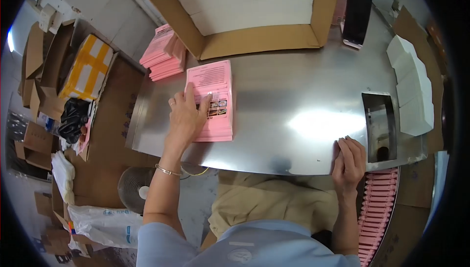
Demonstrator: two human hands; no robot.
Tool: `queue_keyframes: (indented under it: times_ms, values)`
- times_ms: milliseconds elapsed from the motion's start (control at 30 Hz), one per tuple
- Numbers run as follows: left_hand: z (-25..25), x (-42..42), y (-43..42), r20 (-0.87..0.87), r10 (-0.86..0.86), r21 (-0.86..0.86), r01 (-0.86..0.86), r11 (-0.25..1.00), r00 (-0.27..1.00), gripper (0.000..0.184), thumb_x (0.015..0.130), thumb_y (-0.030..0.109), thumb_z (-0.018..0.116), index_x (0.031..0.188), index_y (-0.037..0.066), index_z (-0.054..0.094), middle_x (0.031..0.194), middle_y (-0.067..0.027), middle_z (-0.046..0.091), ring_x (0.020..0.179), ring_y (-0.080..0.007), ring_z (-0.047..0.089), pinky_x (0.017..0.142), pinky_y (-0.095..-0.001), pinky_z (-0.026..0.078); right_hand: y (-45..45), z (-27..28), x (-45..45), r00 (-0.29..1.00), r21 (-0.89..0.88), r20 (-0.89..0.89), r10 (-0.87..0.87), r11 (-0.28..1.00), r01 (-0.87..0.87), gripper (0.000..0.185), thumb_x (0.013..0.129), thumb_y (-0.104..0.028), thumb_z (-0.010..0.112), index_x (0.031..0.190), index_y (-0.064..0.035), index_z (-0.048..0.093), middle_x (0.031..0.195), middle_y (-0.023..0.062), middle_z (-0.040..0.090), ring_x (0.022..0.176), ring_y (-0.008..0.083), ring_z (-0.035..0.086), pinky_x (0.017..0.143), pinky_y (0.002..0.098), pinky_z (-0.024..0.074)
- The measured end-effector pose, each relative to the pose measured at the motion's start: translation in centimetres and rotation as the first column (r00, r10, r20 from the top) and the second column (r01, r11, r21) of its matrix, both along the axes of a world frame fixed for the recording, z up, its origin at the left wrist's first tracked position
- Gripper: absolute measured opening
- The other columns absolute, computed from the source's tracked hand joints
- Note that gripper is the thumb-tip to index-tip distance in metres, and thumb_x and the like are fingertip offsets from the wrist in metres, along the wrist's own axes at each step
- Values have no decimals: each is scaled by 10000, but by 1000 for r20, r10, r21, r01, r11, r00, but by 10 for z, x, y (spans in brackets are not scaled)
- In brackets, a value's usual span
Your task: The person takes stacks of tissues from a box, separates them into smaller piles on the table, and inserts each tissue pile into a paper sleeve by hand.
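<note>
My left hand (188,115) lies on a thick stack of pink printed sheets (215,127) near the middle-left of the metal table, its fingers spread over the top sheet. Text and small pictures show on that sheet. My right hand (349,161) rests at the table's front edge, just left of a rectangular opening (379,127) in the metal top. Its fingers are curled, and whatever is between them, if anything, is hidden.
On the metal table (274,81) stand more pink stacks (164,54), a large cardboard box (259,41), a dark phone (356,19) and white blocks (411,85). Pink bundles (379,208) line a channel below right. A fan (132,188) stands below left, near cartons (88,68).
</note>
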State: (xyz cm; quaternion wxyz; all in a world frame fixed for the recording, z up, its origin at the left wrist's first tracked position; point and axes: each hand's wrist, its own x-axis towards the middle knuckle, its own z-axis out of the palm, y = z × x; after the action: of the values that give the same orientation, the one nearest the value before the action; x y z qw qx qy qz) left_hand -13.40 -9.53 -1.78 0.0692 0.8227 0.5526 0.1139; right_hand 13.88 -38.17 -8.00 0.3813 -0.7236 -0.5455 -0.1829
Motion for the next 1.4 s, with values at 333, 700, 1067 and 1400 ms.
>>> queue_keyframes:
  times_ms: [333, 700, 1067, 1400]
  values:
    - [2, 5, -26, 117, -191, 11, 191, 981, 975, 650, 972, 392, 624, 1497, 66, 420, 1505, -279, 393, 1265, -466, 440, 1078, -528, 385, 16, 27, -12, 926, -28, -368, 84, 995, -101, 307, 796, 98, 644, 1091, 25, 689, 1042, 150, 666, 989, 316, 647, 827, 391, 541]
    - [12, 3, 32, 709, 406, -601, 192, 776, 576, 1140, 841, 181, 806, 1512, -168, -46, 1150, -235, 593, 923, -233, 668, 799, -354, 576, 216, 44, -62, 682, -155, -463, 566, 706, -691, 222, 808, -111, 768, 983, -13, 674, 997, 144, 613, 1008, 310, 583, 862, 396, 474]
    - [25, -5, 71, 571, 514, -821, 436, 369, 640, 358, 807, 216, 853, 1016, -3, 661, 870, -31, 644, 680, -88, 537, 573, -257, 427, 204, 36, -72, 709, -110, -441, 550, 751, -651, 165, 813, 40, 669, 835, -24, 518, 891, 118, 548, 893, 318, 514, 795, 417, 427]
    - [23, 21, 21, 773, 381, -621, 480, 620, 507, 669, 816, 68, 818, 1316, -78, 398, 1169, -200, 618, 1023, -245, 666, 866, -349, 593, 192, 33, -74, 684, -18, -452, 572, 761, -648, 149, 826, 38, 646, 837, -14, 507, 858, 141, 563, 870, 351, 513, 768, 449, 427]
